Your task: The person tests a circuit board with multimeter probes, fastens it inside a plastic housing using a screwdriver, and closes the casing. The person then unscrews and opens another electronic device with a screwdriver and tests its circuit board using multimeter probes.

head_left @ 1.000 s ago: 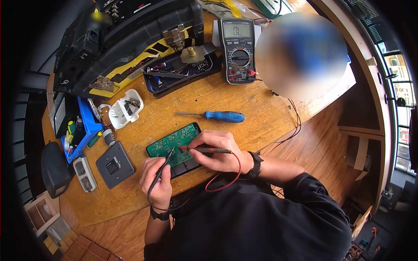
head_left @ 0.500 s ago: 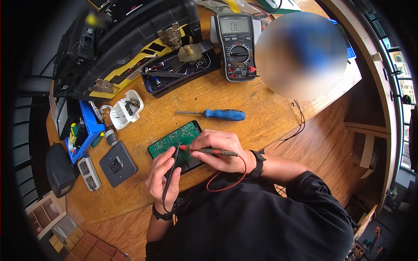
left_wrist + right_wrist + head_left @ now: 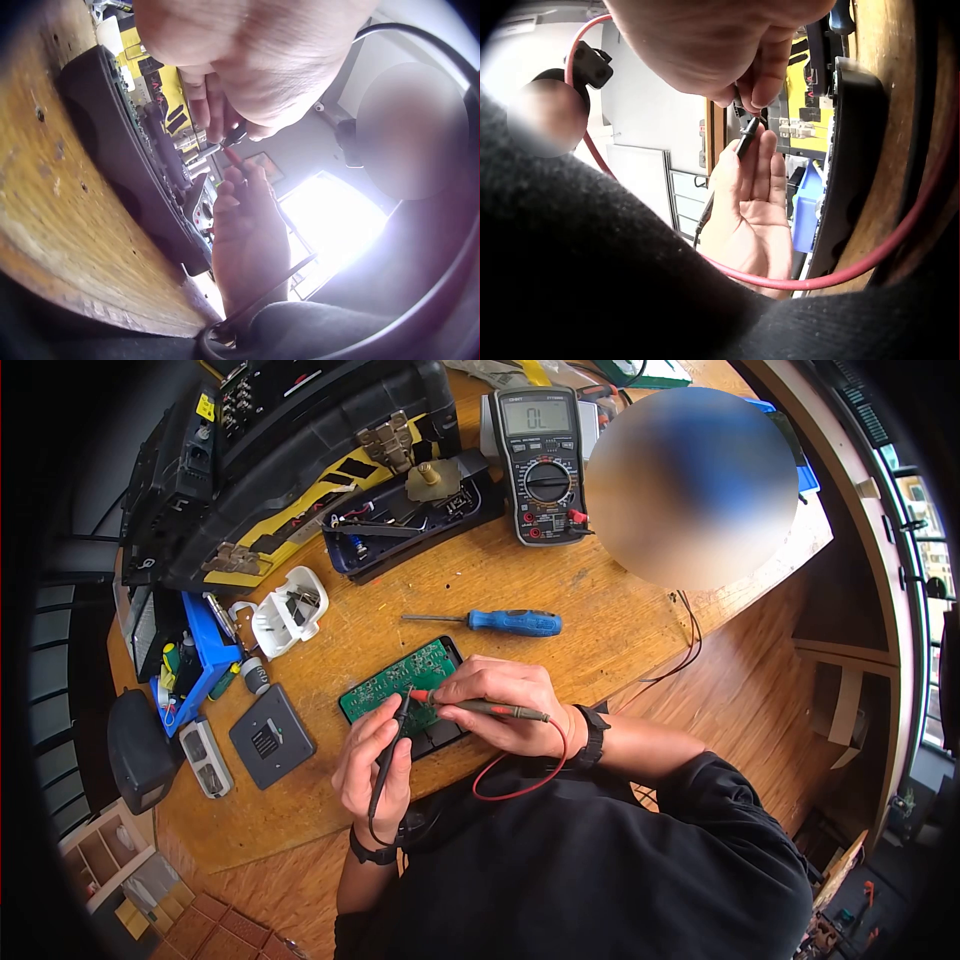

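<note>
The person wears a black long-sleeved top, sleeves pushed up the forearms, and 2 black wristbands, 1 on each wrist.

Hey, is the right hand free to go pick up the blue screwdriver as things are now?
Probably not yet. The right hand pinches the red probe on the board. The screwdriver lies just beyond it on bare table, nothing between, so the path is open.

Green board (image 3: 400,680) with black edge at frame centre; red probe (image 3: 480,706) and red lead (image 3: 520,780) right of it, black probe (image 3: 385,760) lower left; blue-handled screwdriver (image 3: 515,623) above; grey multimeter (image 3: 541,460) at top; yellow-and-black case (image 3: 290,470) upper left; tan wooden table (image 3: 460,575)
</note>
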`<state>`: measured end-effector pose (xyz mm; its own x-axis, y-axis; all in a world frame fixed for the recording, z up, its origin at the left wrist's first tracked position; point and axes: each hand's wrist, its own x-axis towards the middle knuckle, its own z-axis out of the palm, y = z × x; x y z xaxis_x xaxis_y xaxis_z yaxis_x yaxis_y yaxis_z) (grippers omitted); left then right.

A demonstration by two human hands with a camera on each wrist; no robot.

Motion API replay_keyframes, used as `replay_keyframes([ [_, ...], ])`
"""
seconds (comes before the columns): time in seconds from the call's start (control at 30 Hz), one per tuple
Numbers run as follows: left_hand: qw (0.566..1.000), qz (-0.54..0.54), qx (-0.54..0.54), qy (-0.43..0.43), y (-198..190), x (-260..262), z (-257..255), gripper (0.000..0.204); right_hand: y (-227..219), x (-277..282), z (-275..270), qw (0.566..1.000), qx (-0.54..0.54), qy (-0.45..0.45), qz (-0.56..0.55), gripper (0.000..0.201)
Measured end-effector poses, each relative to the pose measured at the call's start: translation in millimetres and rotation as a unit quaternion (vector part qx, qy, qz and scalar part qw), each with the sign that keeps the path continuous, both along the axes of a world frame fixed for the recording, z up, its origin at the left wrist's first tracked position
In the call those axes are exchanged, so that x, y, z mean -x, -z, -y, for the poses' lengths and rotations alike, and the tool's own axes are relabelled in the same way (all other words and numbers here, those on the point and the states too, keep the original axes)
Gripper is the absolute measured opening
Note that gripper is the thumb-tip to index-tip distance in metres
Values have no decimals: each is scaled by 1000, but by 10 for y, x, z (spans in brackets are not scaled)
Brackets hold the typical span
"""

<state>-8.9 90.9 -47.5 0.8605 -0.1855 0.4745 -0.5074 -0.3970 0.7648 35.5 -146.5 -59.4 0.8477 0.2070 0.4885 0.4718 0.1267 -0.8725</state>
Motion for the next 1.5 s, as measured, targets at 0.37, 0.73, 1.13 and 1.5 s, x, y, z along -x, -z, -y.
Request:
replay_keyframes([
  [0.37, 1000, -3, 9, 2, -51, -7, 21, 22, -3, -4, 36, 1000, 1, 10, 6, 18],
  [0.73, 997, -25, -35, -69, -179, 12, 17, 22, 18, -65, 69, 998, -13, 49, 39, 16],
  [1.13, 999, -4, 4, -33, -173, 11, 55, 21, -87, -22, 154, 990, 97, 58, 90, 12],
  [1.5, 1000, -7, 1, -27, -223, 0, 121, 19, -445, -681, 1500, 837, 399, 366, 74, 33],
])
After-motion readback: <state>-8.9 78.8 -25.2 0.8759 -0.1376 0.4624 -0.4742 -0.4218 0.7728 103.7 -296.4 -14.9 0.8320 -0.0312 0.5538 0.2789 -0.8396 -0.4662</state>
